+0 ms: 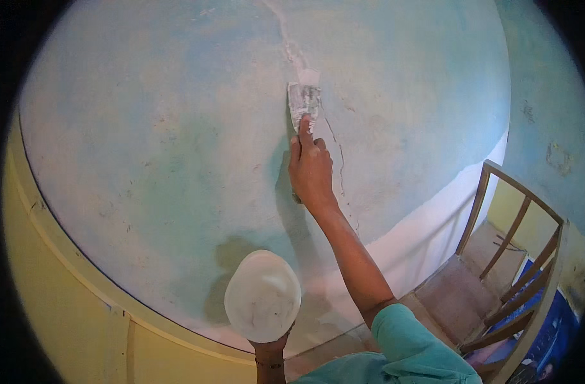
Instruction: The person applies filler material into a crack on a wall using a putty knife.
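My right hand [312, 168] is closed around the handle of a putty knife [305, 102], its index finger laid along the blade. White filler smears the blade, which rests against the blue-green wall [196, 153]. A fresh white patch [309, 77] shows just above the blade's edge, and a filled crack [283, 32] runs up from it. Below, a thin bare crack [341, 160] continues down beside my forearm. Low in front of me, my left hand [271, 345] grips a white plastic bowl [264, 296] from beneath; most of its fingers are hidden. Faint residue marks the bowl's inside.
At the right stands a wooden chair [526, 192] with a slatted back and brown seat. A yellow panel [68, 281] with a raised edge borders the wall at lower left. Blue fabric [554, 333] lies behind the chair slats.
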Motion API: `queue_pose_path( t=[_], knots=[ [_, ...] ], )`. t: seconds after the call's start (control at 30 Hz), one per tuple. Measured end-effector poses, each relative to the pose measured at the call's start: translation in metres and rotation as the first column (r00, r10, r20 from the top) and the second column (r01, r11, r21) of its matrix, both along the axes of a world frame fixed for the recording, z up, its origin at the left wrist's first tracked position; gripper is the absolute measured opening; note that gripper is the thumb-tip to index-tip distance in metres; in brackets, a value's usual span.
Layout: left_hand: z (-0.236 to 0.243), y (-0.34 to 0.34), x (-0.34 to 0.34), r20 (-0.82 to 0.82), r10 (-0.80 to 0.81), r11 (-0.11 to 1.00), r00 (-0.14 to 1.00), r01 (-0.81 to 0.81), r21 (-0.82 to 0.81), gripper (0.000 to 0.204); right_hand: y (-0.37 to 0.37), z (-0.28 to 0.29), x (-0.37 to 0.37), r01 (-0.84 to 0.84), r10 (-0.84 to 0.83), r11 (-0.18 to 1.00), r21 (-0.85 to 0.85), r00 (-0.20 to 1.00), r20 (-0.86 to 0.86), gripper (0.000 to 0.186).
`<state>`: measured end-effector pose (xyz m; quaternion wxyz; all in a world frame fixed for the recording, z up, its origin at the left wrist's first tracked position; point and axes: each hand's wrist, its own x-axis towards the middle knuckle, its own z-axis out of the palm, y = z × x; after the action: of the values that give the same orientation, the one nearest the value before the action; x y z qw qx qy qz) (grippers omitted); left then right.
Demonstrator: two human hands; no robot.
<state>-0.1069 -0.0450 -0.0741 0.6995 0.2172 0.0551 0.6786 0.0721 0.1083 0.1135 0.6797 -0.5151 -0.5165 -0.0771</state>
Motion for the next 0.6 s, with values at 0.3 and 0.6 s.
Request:
queue_pose_path(
  t=[0.3, 0.6],
  knots=[
    [-0.005, 0.001, -0.002, -0.153, 0.045, 0.999, 0.987, -0.044, 0.007, 0.08, -0.02, 0.029, 0.037, -0.117, 0.116, 0.99, 0.074, 0.993, 0.024, 0.043],
    [-0.005, 0.002, -0.008, -0.109, -0.062, 0.996, 0.992, 0.068, 0.052, 0.075, -0.03, 0.031, 0.006, -0.025, 0.068, 0.967, -0.252, 0.984, 0.165, 0.041]
  ],
)
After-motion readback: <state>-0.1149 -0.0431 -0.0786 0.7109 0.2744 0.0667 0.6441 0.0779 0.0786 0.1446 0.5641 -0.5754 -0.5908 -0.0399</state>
